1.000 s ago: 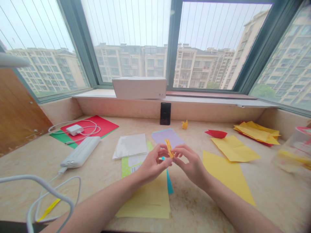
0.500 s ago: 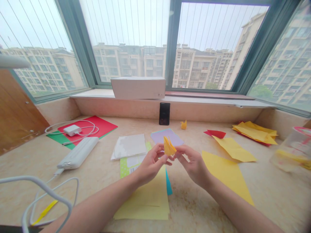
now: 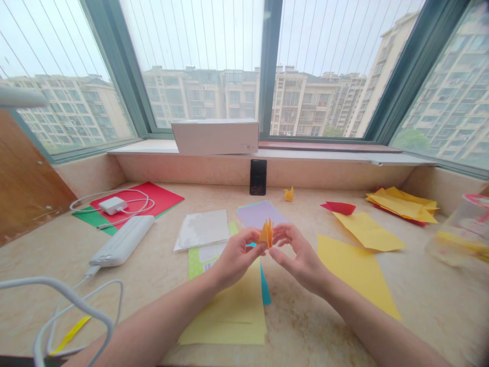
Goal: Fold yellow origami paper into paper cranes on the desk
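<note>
A small yellow-orange origami piece with several thin upright points is pinched between the thumb and fingers of my left hand. My right hand is just to its right, fingers apart and curved, with the thumb tip close to the lower edge of the paper; whether it touches is hard to tell. Below my left forearm lie pale yellow sheets and part of a blue sheet. A lilac sheet lies behind the hands. Further back stands a small folded yellow paper figure.
A black phone leans against the back wall. White packets, a power bank and cables lie left. Right are a yellow sheet, a red folded paper, a paper pile and a clear plastic container.
My right hand has let go of the origami piece and its fingers have spread. The piece has turned in my left hand, so its points now stand up side by side.
</note>
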A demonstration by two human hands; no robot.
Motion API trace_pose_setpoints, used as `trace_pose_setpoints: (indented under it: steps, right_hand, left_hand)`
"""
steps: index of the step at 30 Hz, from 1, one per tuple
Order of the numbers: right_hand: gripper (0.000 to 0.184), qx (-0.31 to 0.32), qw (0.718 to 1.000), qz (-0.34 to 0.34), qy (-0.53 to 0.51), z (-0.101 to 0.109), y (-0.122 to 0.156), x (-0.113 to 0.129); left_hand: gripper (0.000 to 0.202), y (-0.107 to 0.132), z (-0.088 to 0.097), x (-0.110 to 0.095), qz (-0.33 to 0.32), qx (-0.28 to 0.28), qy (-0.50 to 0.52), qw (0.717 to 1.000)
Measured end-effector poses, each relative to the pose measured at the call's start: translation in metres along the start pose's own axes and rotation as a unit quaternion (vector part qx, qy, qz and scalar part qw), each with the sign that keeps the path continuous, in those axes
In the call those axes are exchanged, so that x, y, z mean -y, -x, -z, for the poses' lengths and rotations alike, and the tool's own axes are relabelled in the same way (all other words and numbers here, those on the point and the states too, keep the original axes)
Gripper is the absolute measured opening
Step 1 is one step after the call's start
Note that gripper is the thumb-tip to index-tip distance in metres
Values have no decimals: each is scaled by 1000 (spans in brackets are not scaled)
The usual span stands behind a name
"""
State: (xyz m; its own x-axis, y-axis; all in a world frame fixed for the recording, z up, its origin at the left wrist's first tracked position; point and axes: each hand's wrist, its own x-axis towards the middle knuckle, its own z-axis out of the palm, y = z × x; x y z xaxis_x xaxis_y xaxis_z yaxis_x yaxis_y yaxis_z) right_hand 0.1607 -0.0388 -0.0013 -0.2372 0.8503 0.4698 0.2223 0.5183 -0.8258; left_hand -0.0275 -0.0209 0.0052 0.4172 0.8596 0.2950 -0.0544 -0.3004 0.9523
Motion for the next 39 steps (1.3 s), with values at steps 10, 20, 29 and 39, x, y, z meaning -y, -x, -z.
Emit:
trace_pose_setpoints:
  steps: [10, 20, 29, 39]
  right_hand:
    - [29, 35, 996, -38, -67, 3, -3, -4]
    - [37, 25, 980, -111, -161, -3, -4, -3]
    - [40, 11, 953, -150, -264, -1, -4, 0]
    - [24, 75, 963, -150, -210, 1, -2, 2]
  left_hand:
    - [28, -2, -1, 0, 34, -28, 33, 998]
    - [32, -3, 0, -2, 56, -7, 29, 998]
    - [36, -3, 0, 0, 86, -17, 85, 992]
    - [40, -1, 0, -5, 85, 26, 88, 992]
